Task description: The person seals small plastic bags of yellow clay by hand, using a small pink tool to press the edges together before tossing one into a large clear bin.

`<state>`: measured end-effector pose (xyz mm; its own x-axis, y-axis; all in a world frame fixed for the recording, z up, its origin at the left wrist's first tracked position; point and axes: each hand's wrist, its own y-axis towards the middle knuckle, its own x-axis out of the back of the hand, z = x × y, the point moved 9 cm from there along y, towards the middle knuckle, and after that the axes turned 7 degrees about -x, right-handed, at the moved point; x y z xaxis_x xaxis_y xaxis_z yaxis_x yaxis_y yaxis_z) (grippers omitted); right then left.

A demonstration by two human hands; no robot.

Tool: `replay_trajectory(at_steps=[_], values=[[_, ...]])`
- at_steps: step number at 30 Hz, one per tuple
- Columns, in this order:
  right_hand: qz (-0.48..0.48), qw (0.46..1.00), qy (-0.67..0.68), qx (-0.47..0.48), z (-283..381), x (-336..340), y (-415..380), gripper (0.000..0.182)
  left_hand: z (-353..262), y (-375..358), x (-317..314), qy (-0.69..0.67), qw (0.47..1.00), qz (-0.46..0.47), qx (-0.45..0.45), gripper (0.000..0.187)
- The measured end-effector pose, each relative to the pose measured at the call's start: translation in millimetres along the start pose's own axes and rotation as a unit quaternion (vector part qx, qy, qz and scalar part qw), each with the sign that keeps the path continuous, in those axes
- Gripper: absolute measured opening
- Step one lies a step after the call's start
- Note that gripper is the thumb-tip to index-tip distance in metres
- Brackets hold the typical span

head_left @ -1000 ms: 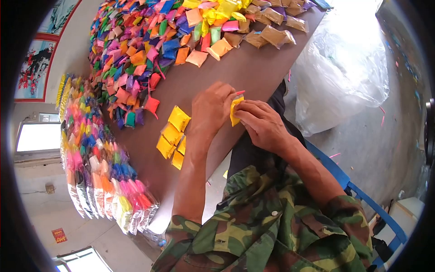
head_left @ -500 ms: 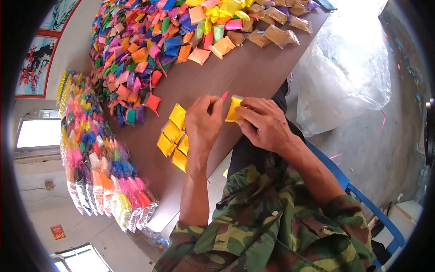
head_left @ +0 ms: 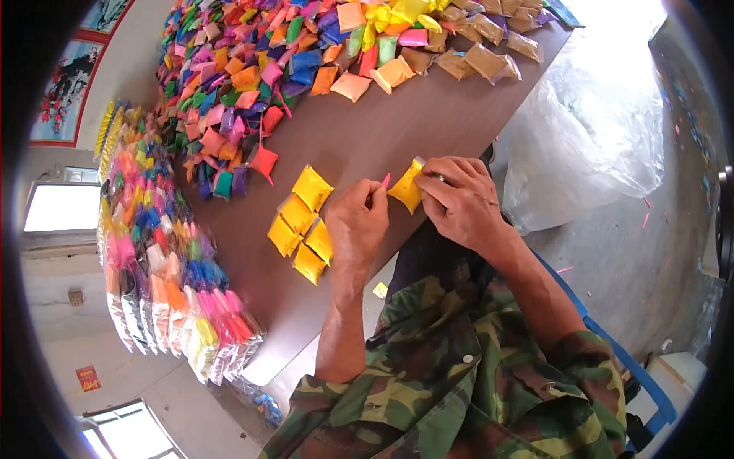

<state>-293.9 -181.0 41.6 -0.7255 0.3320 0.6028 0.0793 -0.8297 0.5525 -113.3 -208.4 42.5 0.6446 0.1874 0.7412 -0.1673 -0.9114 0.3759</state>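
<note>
Yellow packet (head_left: 406, 190) sat pinched in the right hand (head_left: 459, 200), its long axis tilted upward. Just beside it, the left hand (head_left: 356, 227) gripped a pink strip (head_left: 385, 180) between closed fingers.

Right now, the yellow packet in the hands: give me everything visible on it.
The yellow packet is a small, plump pouch of what looks like clear plastic filled with bright yellow powder. It is held tilted just above the near edge of the brown table. The right hand pinches its right side; the left hand holds a thin pink strip by its left corner.
</note>
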Motion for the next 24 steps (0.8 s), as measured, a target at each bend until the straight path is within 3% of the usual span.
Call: replay_trajectory(at_steps=[5, 13, 20, 24], values=[[-0.001, 1.0, -0.001, -0.009, 0, 0, -3, 0.021, -34, 16, 13, -0.02, 0.999, -0.005, -0.036, 0.009], [-0.007, 1.0, 0.019, -0.001, -1, 1, -5, 0.023, -9, 21, -8, 0.05, 0.993, 0.103, -0.037, 0.01], [-0.036, 0.999, 0.027, -0.006, -1, 4, -10, 0.023, -26, 17, 9, 0.016, 0.998, 0.063, -0.023, 0.013], [-0.032, 0.999, 0.026, 0.001, 0, 4, -8, 0.023, -15, 12, 0, 0.106, 0.989, 0.092, -0.038, 0.012]])
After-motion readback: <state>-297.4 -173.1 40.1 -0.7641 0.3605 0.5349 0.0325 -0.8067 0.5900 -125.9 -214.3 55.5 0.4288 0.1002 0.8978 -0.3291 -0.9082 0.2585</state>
